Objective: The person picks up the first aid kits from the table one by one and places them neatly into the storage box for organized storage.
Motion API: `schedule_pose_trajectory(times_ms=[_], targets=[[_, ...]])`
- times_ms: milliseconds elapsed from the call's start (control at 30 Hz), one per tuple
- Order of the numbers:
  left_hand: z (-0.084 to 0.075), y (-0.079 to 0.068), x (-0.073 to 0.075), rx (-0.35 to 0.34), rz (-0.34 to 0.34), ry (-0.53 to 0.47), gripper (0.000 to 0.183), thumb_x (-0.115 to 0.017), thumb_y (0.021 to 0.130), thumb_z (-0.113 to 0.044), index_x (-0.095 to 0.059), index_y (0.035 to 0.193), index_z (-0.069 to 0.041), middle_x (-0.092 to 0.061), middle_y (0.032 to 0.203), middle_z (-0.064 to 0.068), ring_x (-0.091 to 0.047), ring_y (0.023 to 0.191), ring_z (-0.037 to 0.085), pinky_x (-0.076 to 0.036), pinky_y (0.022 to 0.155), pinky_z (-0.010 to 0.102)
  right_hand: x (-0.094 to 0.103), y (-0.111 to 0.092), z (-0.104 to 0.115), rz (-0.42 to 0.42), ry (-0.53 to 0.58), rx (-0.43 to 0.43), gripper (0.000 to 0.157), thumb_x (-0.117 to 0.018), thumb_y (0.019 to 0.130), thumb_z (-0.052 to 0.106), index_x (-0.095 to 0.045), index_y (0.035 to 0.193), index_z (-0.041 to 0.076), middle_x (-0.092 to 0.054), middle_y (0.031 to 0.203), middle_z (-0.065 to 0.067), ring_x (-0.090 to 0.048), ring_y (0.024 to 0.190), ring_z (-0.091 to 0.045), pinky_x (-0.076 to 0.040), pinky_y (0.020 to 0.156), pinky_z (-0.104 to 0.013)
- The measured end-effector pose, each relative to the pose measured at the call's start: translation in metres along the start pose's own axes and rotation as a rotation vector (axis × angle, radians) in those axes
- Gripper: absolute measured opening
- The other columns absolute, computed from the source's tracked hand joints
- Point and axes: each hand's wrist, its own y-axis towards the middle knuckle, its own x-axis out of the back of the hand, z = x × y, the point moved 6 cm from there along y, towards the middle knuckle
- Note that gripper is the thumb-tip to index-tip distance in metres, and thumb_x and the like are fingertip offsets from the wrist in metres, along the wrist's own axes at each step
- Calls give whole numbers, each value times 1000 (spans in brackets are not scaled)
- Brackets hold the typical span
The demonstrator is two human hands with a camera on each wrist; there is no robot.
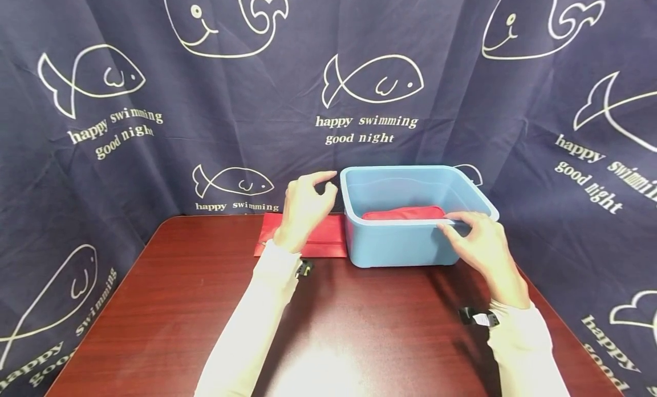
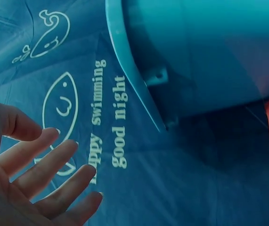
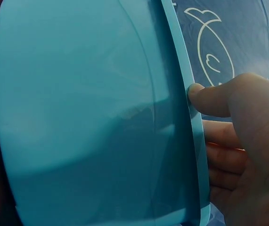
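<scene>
A light blue plastic bin (image 1: 400, 243) stands toward the back right of the table, with a soft-looking red item (image 1: 405, 213) lying inside. My right hand (image 1: 482, 246) pinches the bin's front rim near its right corner. In the right wrist view the thumb (image 3: 209, 99) presses on the near side of the rim (image 3: 198, 141), and the fingers pass behind it. Just left of the bin my left hand (image 1: 307, 209) hovers with relaxed fingers (image 2: 54, 165) and holds nothing. Under that hand lies a flat red sheet-like item (image 1: 323, 246), its right end against the bin and partly covered by the forearm.
The brown wooden table (image 1: 205, 306) reflects a bright glare near its front. Right behind and around it hangs a dark blue curtain (image 1: 287, 112) with white fish and whale prints. A small dark device (image 1: 304, 268) sits on the left wrist and another (image 1: 479, 317) on the right.
</scene>
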Motion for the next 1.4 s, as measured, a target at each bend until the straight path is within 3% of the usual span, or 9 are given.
schedule_pose_trajectory(times_ms=[300, 533, 767, 1067, 1133, 1267, 1300, 1367, 1400], targets=[[30, -7, 14, 0, -4, 43, 34, -62, 87, -23, -81, 115, -29, -79, 110, -1, -72, 91, 20, -55, 75, 41, -1, 0, 0, -5, -5, 16, 26, -80, 87, 29, -80, 106, 12, -78, 99, -11, -70, 98, -36, -48, 84, -51], [58, -14, 20, 27, 25, 72, 35, -64, 87, -22, -81, 117, -24, -78, 115, 0, -73, 104, 21, -56, 85, 42, 0, -1, 1, 2, -3, 10, 27, -80, 87, 30, -80, 107, 11, -78, 99, -12, -70, 98, -37, -48, 85, -52], [82, -23, 21, 42, 92, 118, 40, -62, 85, -18, -79, 121, -19, -76, 121, 4, -72, 98, 26, -55, 81, 45, 0, 1, 1, -2, -2, 13, 28, -80, 87, 31, -80, 107, 10, -78, 100, -12, -70, 100, -36, -49, 87, -51], [117, -35, 15, 110, 225, 202, 47, -63, 86, -23, -73, 132, -19, -70, 134, 5, -64, 127, 24, -52, 98, 45, -1, 0, -1, 1, 3, 10, 26, -81, 87, 30, -80, 106, 12, -78, 101, -11, -69, 102, -35, -48, 87, -51], [124, -37, 12, 113, 259, 218, 50, -64, 85, -23, -71, 134, -16, -70, 134, 7, -65, 125, 25, -52, 98, 45, -2, 1, -1, 2, 3, 10, 26, -81, 86, 30, -80, 105, 12, -78, 101, -11, -69, 103, -35, -48, 86, -50], [137, -42, 6, 105, 330, 243, 55, -66, 84, -22, -68, 138, -11, -76, 100, 12, -66, 90, 30, -51, 79, 44, -2, 1, -1, 2, 5, 6, 26, -81, 87, 30, -80, 106, 12, -78, 101, -10, -69, 102, -34, -46, 86, -47], [140, -42, 5, 94, 343, 248, 56, -68, 83, -21, -67, 138, -9, -75, 99, 13, -64, 87, 30, -50, 76, 44, -2, 1, -1, 3, 5, 5, 26, -81, 87, 30, -80, 106, 12, -78, 101, -10, -69, 103, -33, -46, 86, -46], [145, -44, 3, 84, 375, 259, 58, -71, 82, -21, -66, 139, -8, -73, 97, 15, -62, 86, 31, -50, 78, 45, -2, 0, -1, 5, 7, 2, 27, -81, 87, 31, -80, 107, 12, -78, 101, -10, -69, 103, -33, -46, 87, -46], [147, -45, 1, 80, 386, 264, 60, -74, 81, -22, -66, 139, -7, -73, 107, 15, -65, 94, 31, -52, 84, 45, -2, 0, -2, 5, 6, 3, 27, -81, 87, 31, -80, 107, 12, -78, 102, -10, -69, 103, -34, -46, 87, -47]])
